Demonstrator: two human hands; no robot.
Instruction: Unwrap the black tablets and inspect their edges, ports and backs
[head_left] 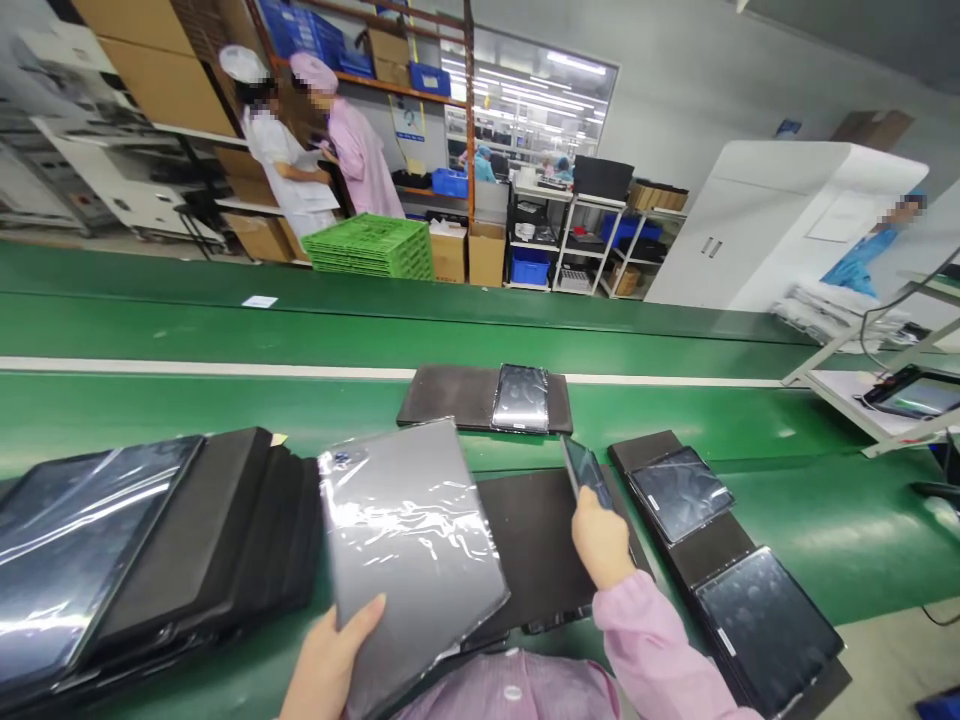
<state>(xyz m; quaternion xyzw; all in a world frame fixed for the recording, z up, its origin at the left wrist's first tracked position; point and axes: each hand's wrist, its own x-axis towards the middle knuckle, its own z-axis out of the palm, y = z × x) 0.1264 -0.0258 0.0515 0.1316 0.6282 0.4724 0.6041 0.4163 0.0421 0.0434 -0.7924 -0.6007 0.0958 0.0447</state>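
Observation:
My left hand [332, 660] grips the lower edge of a grey tablet in clear plastic wrap [412, 540], which stands tilted above the belt. My right hand [604, 538] pinches a dark glass-faced tablet [586, 470], held nearly edge-on over a black foam mat [532, 530]. To my left lies a stack of black-backed tablets in glossy film [82, 560]. Two film-covered tablets [681, 493] [766, 630] rest on a black mat strip [709, 535] to my right. Another tablet [520, 398] lies on a black mat [450, 395] farther ahead.
A green conveyor belt [225, 420] with a white stripe runs across the view. Beyond it, two co-workers [322, 140] stand by a stack of green crates [367, 247], shelves and cartons. A white cabinet [780, 230] and a metal rack holding a tablet [915, 393] stand at right.

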